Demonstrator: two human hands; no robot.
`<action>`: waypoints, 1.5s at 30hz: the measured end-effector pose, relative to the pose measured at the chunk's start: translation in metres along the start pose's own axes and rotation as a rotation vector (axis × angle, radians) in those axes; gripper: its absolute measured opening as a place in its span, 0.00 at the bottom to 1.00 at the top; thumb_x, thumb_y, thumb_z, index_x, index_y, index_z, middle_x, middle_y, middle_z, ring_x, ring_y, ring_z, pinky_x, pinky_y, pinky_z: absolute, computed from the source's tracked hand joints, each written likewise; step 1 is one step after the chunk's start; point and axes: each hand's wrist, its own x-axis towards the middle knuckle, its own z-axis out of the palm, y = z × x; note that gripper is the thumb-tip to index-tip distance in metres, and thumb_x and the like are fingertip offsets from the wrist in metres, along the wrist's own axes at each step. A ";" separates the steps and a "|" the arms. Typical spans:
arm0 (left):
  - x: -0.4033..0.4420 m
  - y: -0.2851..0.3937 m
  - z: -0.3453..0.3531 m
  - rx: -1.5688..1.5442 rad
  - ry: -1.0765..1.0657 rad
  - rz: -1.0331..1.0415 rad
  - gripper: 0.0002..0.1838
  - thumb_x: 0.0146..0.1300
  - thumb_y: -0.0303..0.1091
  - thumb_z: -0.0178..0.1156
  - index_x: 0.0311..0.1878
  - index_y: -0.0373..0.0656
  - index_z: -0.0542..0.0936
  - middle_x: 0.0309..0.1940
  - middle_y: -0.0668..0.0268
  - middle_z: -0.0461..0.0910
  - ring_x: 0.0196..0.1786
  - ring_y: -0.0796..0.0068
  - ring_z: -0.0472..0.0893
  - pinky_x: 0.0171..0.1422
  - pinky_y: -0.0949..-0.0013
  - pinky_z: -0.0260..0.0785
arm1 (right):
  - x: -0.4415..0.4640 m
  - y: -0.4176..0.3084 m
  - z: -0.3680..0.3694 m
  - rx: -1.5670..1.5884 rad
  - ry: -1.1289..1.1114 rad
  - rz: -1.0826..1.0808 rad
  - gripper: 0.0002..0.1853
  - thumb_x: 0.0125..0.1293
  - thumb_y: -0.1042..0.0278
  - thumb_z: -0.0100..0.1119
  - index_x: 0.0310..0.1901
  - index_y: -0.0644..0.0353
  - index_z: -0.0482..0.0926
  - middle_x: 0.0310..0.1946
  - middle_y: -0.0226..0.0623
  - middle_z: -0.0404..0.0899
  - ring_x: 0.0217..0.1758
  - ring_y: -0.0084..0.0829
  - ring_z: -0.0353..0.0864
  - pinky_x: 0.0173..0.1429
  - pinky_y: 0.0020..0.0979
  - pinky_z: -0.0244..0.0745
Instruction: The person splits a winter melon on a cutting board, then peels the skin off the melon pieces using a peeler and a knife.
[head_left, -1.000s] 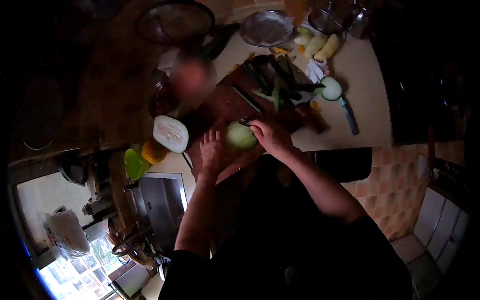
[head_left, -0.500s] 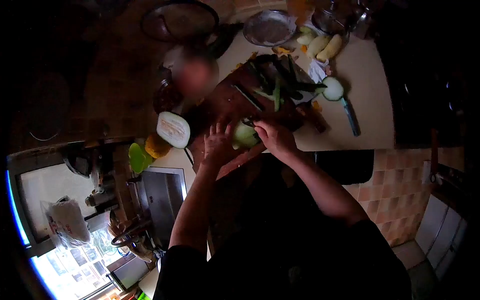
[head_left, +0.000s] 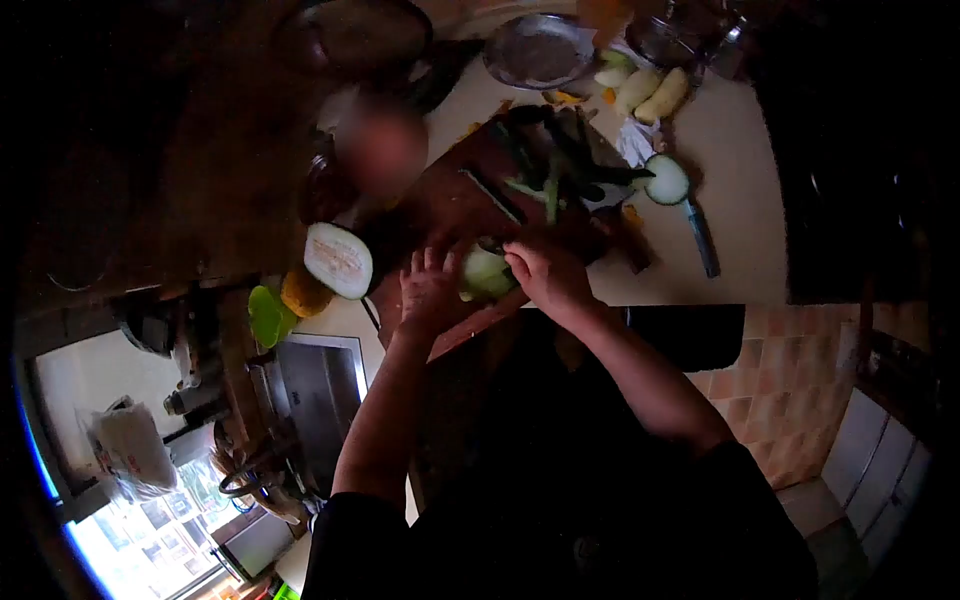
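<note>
Shadow swallows much of the scene. The right hand [head_left: 545, 275] has its fingers closed around a dark tool [head_left: 490, 244]; they cover most of it, so its kind cannot be made out. They also hide the near right side of the gourd [head_left: 487, 274]. A round blur beyond the left fingers covers whatever is there, and the far corners sink into black.

The gourd, pale green, lies on the board [head_left: 450, 205] between the two hands: just left of the right fingertips, just right of the left ones. The tool is at its far edge. The left hand [head_left: 428, 292] has its fingers spread and straight, gripping nothing visible; whether its thumb side touches the gourd, I cannot tell.

Dark green peels [head_left: 565, 165] lie in a heap beyond the right fingers, too dim to count. Left of the left fingers stands a cut half [head_left: 340, 260], its pale face showing. Well to the right of the right fingers, a round slice [head_left: 666, 180] sits against a blue-green handle [head_left: 702, 240].
</note>
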 end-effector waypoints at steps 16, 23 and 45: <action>-0.007 -0.010 0.034 -0.080 0.158 -0.066 0.61 0.44 0.71 0.75 0.80 0.56 0.61 0.72 0.54 0.66 0.71 0.46 0.69 0.67 0.39 0.69 | -0.049 -0.012 -0.009 -0.001 0.153 0.053 0.12 0.75 0.60 0.62 0.53 0.53 0.86 0.38 0.42 0.89 0.40 0.48 0.89 0.46 0.43 0.84; -0.010 -0.003 0.033 -0.093 0.190 -0.131 0.60 0.45 0.70 0.75 0.80 0.59 0.62 0.69 0.51 0.70 0.70 0.43 0.71 0.65 0.37 0.71 | 0.012 -0.007 0.020 -0.156 0.003 0.016 0.09 0.73 0.62 0.61 0.49 0.53 0.85 0.43 0.43 0.86 0.42 0.50 0.87 0.44 0.47 0.82; -0.008 0.010 0.033 -0.116 0.170 -0.262 0.54 0.52 0.70 0.71 0.77 0.51 0.65 0.69 0.53 0.71 0.70 0.44 0.71 0.64 0.35 0.71 | -0.073 -0.005 0.032 -0.158 0.183 -0.041 0.10 0.74 0.64 0.62 0.53 0.54 0.84 0.37 0.44 0.87 0.38 0.49 0.87 0.41 0.45 0.82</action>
